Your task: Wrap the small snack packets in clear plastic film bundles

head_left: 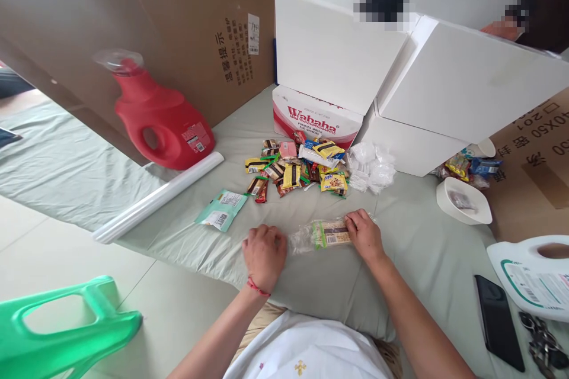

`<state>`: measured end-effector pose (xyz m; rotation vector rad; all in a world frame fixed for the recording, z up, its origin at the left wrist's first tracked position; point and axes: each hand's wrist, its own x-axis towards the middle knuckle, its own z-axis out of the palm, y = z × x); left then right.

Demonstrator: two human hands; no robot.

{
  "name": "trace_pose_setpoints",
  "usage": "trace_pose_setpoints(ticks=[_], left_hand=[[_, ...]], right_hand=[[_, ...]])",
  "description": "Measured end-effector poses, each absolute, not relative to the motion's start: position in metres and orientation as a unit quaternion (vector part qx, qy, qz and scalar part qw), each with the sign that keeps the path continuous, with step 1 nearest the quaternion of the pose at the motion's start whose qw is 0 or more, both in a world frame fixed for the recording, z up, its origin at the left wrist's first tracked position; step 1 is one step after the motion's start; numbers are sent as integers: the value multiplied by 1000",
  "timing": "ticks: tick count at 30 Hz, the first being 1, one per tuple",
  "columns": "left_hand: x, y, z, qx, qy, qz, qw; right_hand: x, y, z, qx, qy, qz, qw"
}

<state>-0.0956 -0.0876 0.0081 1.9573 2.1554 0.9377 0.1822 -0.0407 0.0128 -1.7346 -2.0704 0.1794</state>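
A clear plastic bag with a wrapped snack bar inside (320,234) lies on the pale green cloth (400,231) in front of me. My right hand (364,234) pinches the bag's right end, fingers curled on it. My left hand (264,254) rests on the cloth just left of the bag's crumpled end, fingers bent under, nothing visible in it. A heap of small wrapped snacks (297,169) sits farther back, with a teal packet (222,209) to its left.
A red detergent jug (160,121) and a clear film roll (157,198) lie at left before a big cardboard sheet (133,18). White foam boxes (444,83), a Wahaha box (315,118), white bowl (462,201), phone (498,320), keys (542,340), white jug (533,275) and green stool (57,331) surround me.
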Motion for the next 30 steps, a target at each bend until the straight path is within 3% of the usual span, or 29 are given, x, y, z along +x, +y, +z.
trace_pose_setpoints(ticks=[3,5,8,17,24,30], left_hand=[[-94,-105,34,653,651,387,-31],[-75,-114,54,743,538,399,11],[-33,-109,68,872,375,308,69],[2,-67,-2,871,440,201,84],[4,-78,-8,852,458,241,80],[3,-77,-9,855,454,238,84]], right_hand=[[179,-43,14,-626,-750,50,205],[176,-46,17,-632,-753,36,180],[171,-50,22,-631,-761,40,144],[206,-12,28,-535,-798,207,183],[265,5,14,-671,-691,165,213],[261,-7,26,-617,-704,281,210]])
